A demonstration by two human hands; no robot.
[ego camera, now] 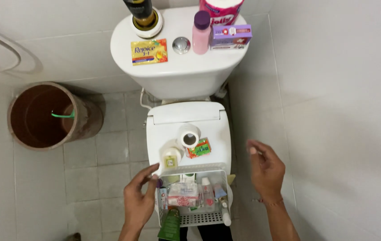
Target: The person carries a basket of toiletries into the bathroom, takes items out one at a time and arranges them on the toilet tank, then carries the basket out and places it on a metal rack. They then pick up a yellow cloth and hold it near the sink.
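Note:
My left hand (139, 198) rests against the left rim of a clear plastic basket (193, 218), its fingers bent at the basket's top left corner. The basket sits on the front of a closed white toilet lid (186, 118) and holds several tubes, small bottles and packets. My right hand (266, 168) hovers to the right of the basket, fingers spread, holding nothing. Just beyond the basket on the lid lie a toilet paper roll (189, 135), a green and orange packet (199, 148) and a small white bottle (171, 157).
On the cistern top (177, 62) stand a dark bottle (143, 15), a yellow sachet (149, 51), a pink bottle (200, 33), a purple box (230, 35) and a wrapped paper roll (221, 10). A brown bucket (50, 115) stands on the tiled floor at left. A white wall (342, 111) is close on the right.

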